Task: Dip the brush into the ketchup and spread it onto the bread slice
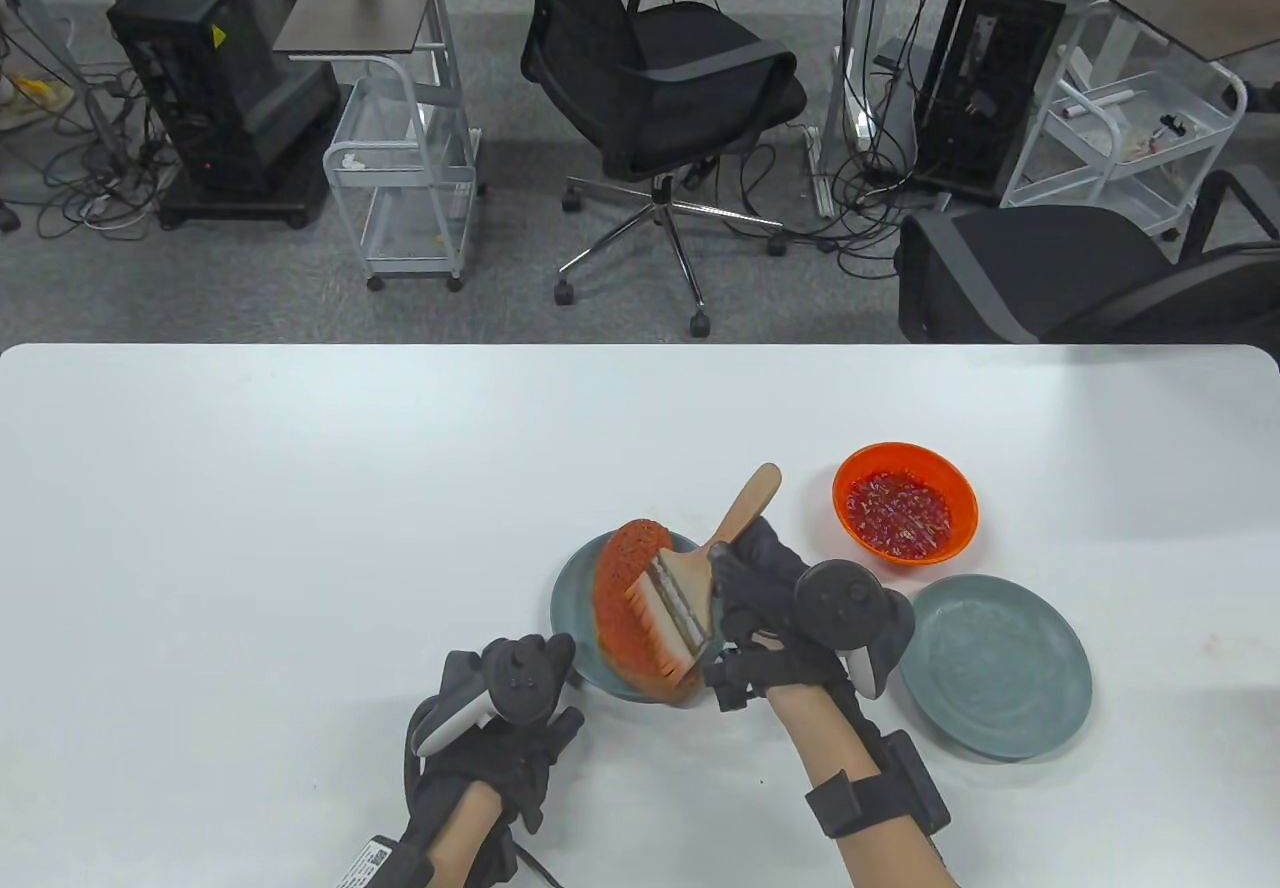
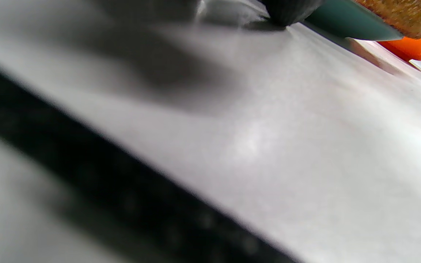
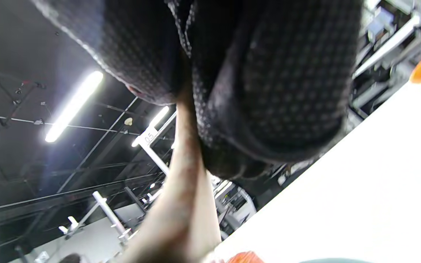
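A bread slice (image 1: pixel 628 596) coated in red ketchup lies on a grey-green plate (image 1: pixel 572 612) in the table view. My right hand (image 1: pixel 755 583) grips the wooden handle of a wide brush (image 1: pixel 690 588), whose bristles rest on the bread. The handle shows in the right wrist view (image 3: pixel 185 190) between my gloved fingers (image 3: pixel 269 84). An orange bowl (image 1: pixel 905 507) of ketchup stands to the right behind the plate. My left hand (image 1: pixel 500 728) rests on the table at the plate's near-left edge; the left wrist view shows a fingertip (image 2: pixel 291 11) touching the plate rim (image 2: pixel 345 22).
A second, empty grey-green plate (image 1: pixel 995 666) sits at the right, near my right wrist. The white table (image 1: pixel 300 528) spreads to the left and back. Office chairs and carts stand beyond the far edge.
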A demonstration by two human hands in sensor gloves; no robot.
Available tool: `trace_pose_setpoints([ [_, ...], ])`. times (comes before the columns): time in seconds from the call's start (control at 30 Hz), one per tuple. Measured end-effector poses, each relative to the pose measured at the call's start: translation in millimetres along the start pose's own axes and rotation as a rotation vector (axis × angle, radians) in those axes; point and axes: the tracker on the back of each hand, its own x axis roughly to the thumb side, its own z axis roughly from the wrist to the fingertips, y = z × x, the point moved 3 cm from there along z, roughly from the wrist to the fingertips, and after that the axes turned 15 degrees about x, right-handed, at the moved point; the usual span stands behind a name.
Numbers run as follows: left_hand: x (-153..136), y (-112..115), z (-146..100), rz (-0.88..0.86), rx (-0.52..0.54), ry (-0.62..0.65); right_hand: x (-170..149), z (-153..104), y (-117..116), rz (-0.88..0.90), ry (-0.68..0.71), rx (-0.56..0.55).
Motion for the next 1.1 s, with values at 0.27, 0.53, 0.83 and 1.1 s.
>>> trace_pose_setpoints([
  [0.27,0.3,0.3,0.2,0.0,-0.001,-0.003,3.9,-2.5,-3.2,0.215,-0.026,0.01],
  [0.53,0.2,-0.3,0.7,-0.002,-0.001,-0.007,-2.7,-0.8,-11.0,0.098,-0.068,0.039],
  [0.83,0.1,0.1,1.0,-0.003,-0.001,-0.005,-0.1,-2.0,-3.0,0.249,-0.048,-0.017],
  [1.1,-0.1,0.0,1.1,-0.003,0.0,-0.004,-3.3,-2.5,-5.1,0.043,-0.058,-0.002],
])
